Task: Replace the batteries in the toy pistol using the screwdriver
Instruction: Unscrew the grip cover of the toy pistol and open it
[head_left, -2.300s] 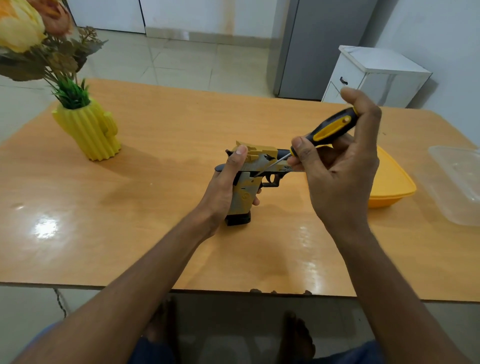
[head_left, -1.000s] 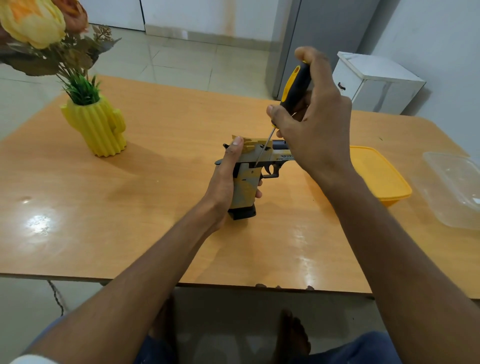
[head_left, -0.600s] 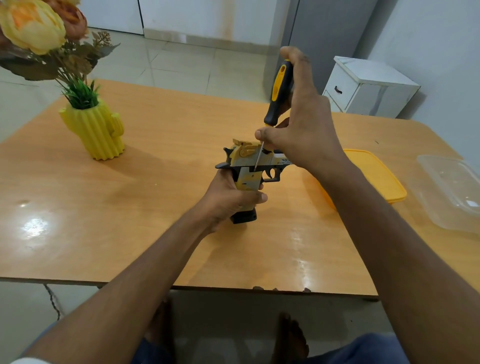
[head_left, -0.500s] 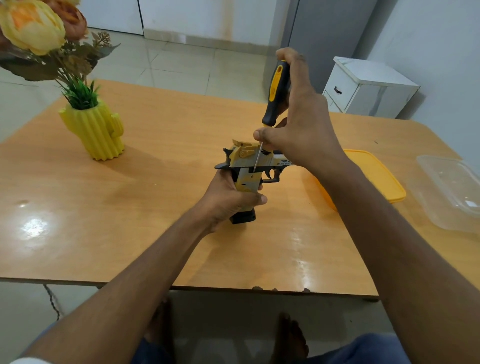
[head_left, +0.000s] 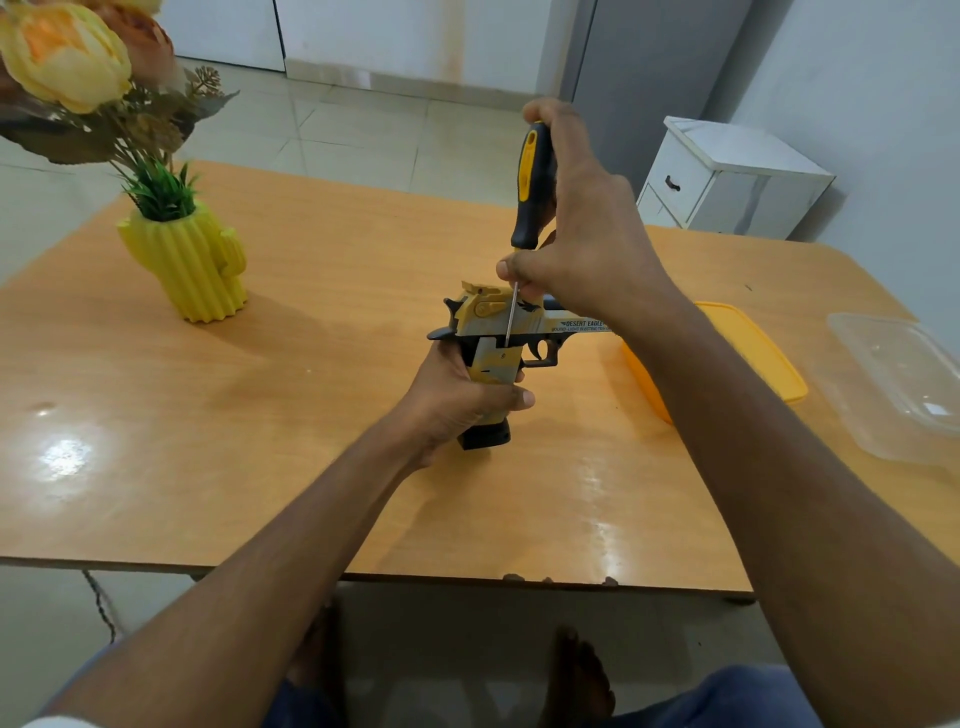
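A yellow and grey toy pistol with a black base stands upright at the middle of the wooden table, barrel pointing right. My left hand grips its handle from the left. My right hand holds a black and yellow screwdriver almost upright above the pistol. The thin metal shaft runs down and its tip meets the top of the grip, just behind the trigger. My right hand and forearm hide the front of the barrel.
A yellow cactus-shaped vase with artificial flowers stands at the table's back left. A yellow container lies right of the pistol, partly behind my right arm. A clear plastic lid lies at the far right. A white cabinet stands behind the table.
My right hand swung the screwdriver from a slant to nearly upright and set its tip on the pistol's grip. My left hand moved from the pistol's top down around the handle.
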